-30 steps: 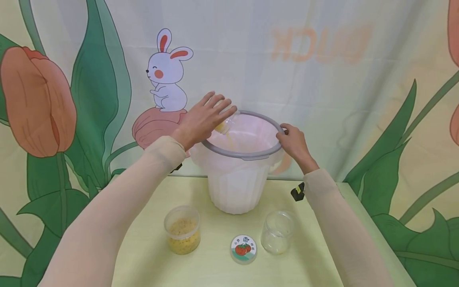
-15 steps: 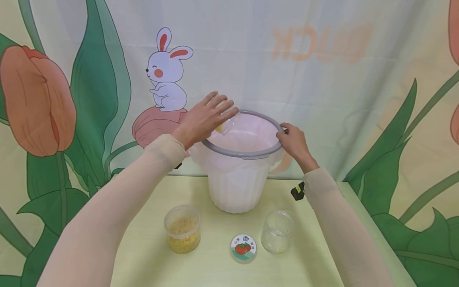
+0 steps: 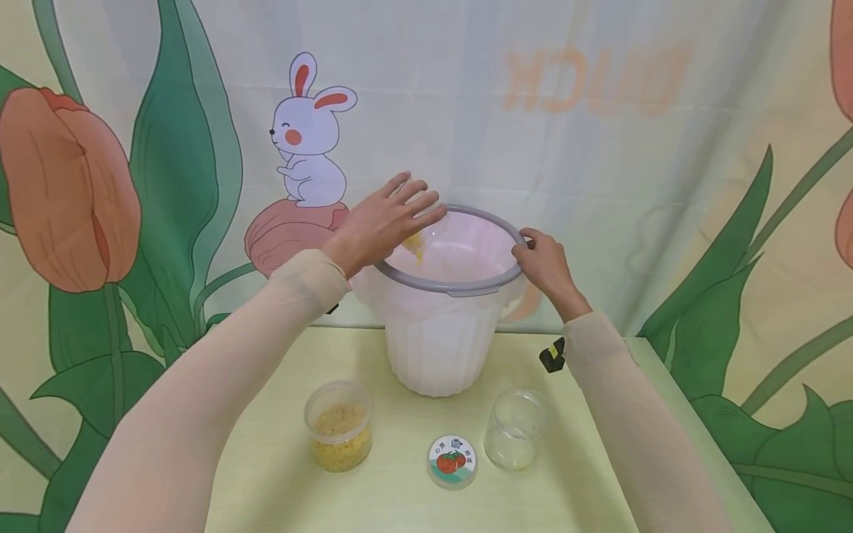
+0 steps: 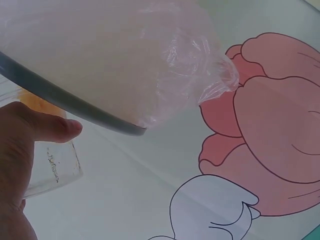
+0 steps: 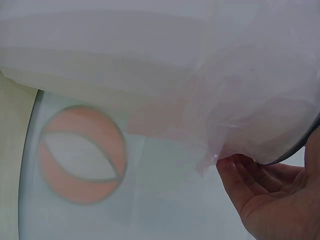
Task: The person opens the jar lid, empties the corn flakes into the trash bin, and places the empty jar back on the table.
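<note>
My left hand (image 3: 380,226) holds a clear jar (image 4: 55,170) tipped over the near-left rim of a white trash bin (image 3: 436,348). Yellow crumbly food (image 3: 415,246) shows at the jar's mouth, and most of the jar is hidden behind the hand in the head view. At the bin's right side, my right hand (image 3: 546,263) grips the grey rim (image 3: 453,285), thumb on top and fingers under it. A thin pinkish bag (image 4: 190,65) lines the bin and hangs over the outside.
On the table (image 3: 386,496), a clear tub (image 3: 341,437) half full of yellow crumbs stands front left. A round lid (image 3: 452,462) with a tomato picture lies in the middle, and an upright clear jar (image 3: 514,437) stands right of it. A printed curtain (image 3: 600,163) hangs behind.
The jar in my left hand has tipped slightly further, and its yellow contents have slid to the mouth in a clump. My right hand stays on the rim.
</note>
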{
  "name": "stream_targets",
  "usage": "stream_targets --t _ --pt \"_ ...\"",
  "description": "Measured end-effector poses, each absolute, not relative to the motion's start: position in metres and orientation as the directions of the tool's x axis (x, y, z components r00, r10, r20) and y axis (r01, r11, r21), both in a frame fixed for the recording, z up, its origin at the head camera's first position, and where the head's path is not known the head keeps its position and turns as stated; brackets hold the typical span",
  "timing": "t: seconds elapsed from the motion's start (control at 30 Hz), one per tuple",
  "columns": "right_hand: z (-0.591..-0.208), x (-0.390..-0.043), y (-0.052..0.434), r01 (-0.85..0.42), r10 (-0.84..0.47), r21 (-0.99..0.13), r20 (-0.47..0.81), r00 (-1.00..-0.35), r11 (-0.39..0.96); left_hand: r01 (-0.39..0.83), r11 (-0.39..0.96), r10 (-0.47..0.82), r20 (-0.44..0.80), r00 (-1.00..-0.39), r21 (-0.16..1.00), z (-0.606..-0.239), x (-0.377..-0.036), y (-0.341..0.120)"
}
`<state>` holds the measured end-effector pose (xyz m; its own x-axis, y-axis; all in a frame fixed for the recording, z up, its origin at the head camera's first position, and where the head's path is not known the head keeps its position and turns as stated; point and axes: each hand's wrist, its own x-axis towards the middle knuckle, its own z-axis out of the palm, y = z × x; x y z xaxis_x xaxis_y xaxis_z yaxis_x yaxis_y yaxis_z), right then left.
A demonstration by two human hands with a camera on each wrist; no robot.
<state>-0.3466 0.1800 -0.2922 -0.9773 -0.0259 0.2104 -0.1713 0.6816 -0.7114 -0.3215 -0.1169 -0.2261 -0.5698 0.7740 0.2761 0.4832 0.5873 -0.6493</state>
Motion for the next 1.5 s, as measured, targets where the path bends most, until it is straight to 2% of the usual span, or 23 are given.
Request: stream_targets --t 0.4,0.87,1.17,1.5 --pt "-0.293 -0.348 0.179 -0.175 -0.024 -0.71 0.217 -0.976 0.682 0.485 0.561 0.795 0.273 -0.542 -0.67 -0.226 -0.323 -0.114" --pt "-0.291 -0.345 0.178 -0.165 -0.016 -0.713 0.211 -0.977 0.681 0.457 0.461 0.848 0.227 -0.479 -0.761 -0.224 -0.323 -0.111" --pt "-0.291 -0.345 0.178 -0.163 -0.012 -0.714 0.211 -0.977 0.681 0.44 0.415 0.853 0.173 -0.493 -0.796 -0.223 -0.321 -0.107" --pt "-0.292 -0.345 0.179 -0.168 -0.016 -0.716 0.214 -0.977 0.677 0.42 0.375 0.863 0.147 -0.482 -0.826 -0.223 -0.321 -0.104"
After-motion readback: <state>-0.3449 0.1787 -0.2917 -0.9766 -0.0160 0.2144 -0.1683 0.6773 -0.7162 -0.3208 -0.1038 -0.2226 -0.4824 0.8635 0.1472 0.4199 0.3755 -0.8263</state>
